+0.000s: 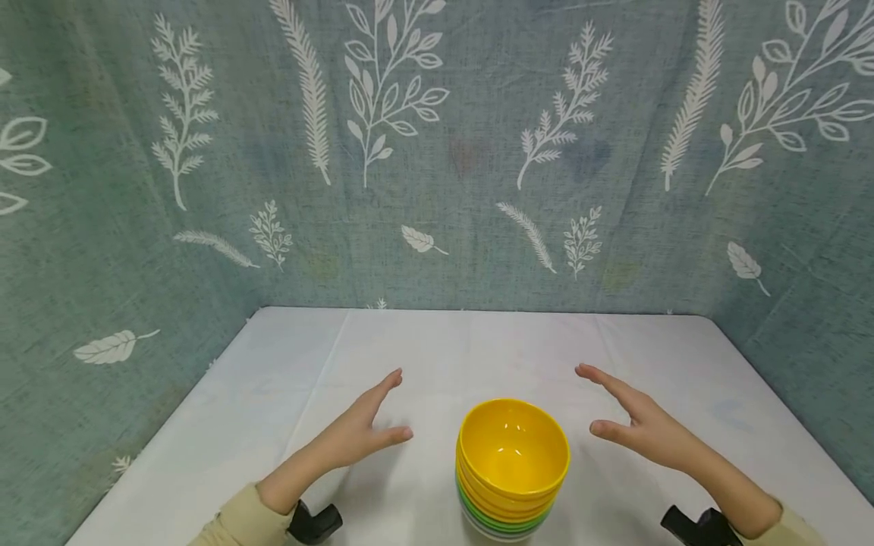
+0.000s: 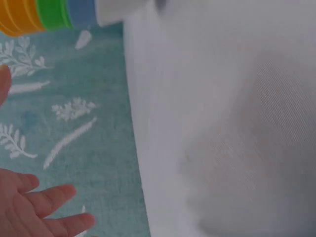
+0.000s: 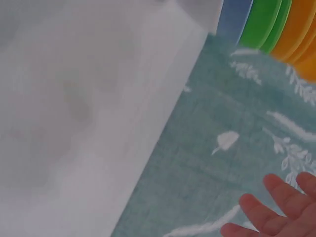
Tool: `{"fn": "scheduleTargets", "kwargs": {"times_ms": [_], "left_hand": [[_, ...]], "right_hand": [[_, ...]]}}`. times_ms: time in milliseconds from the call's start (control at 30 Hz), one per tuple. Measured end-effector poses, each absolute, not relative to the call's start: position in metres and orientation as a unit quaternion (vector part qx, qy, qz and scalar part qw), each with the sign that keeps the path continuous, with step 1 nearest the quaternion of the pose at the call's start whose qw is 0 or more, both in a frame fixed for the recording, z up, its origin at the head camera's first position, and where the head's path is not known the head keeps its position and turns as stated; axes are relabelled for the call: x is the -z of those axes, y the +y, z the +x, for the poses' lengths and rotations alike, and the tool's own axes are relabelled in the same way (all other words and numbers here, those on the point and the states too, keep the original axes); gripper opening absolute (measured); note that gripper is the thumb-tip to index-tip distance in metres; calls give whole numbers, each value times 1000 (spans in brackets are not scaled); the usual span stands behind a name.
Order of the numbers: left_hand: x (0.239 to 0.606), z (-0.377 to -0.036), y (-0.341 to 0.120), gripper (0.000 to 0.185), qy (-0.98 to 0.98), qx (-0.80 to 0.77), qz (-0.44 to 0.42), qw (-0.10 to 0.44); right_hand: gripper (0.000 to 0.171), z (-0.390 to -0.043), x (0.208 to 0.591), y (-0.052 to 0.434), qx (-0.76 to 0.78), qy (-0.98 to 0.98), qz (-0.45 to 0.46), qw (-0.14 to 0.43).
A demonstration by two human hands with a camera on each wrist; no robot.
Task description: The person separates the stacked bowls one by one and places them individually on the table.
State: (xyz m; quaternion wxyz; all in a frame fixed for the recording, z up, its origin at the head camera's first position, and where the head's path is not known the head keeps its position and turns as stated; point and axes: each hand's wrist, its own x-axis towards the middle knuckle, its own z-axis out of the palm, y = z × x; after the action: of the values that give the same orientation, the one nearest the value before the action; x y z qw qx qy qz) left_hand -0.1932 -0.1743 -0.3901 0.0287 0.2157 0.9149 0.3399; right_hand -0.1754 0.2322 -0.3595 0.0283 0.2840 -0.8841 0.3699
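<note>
Yellow-topped bowl stack (image 1: 512,470) sits between the left hand (image 1: 358,432) and right hand (image 1: 638,426), fingers straight, apart, holding nothing.

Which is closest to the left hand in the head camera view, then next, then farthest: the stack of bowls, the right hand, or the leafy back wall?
1. Stack of bowls, just right of the left hand.
2. Right hand, beyond the bowls.
3. Leafy back wall, behind the table.

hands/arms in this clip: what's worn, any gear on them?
Both hands bare: left hand, right hand, no gloves, rings or watches visible. Pale yellow-beige sleeves reach the forearms. A black wrist-mounted device sits under each wrist. No cables or markings visible.
</note>
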Motion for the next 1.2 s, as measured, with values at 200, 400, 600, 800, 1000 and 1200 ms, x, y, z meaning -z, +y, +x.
{"fn": "scheduleTargets", "kwargs": {"times_ms": [200,400,600,800,1000,1200], "left_hand": [[382,-182,-160,85,881,-399,246,66],[380,-168,-143,84,860,-430,259,95],[384,-162,-131,82,846,-441,276,120],[393,-160,-123,88,835,-445,286,154],[403,-158,-115,91,814,-466,297,179],[416,-154,-107,90,801,-489,288,191]], "right_hand": [[64,-165,361,216,-417,-852,316,4],[62,-156,365,202,-472,-809,348,-36],[61,-151,366,192,-498,-794,341,-73],[70,-149,367,186,-523,-780,322,-118],[77,-148,369,183,-542,-758,335,-139],[81,-146,369,178,-541,-762,317,-160]]}}
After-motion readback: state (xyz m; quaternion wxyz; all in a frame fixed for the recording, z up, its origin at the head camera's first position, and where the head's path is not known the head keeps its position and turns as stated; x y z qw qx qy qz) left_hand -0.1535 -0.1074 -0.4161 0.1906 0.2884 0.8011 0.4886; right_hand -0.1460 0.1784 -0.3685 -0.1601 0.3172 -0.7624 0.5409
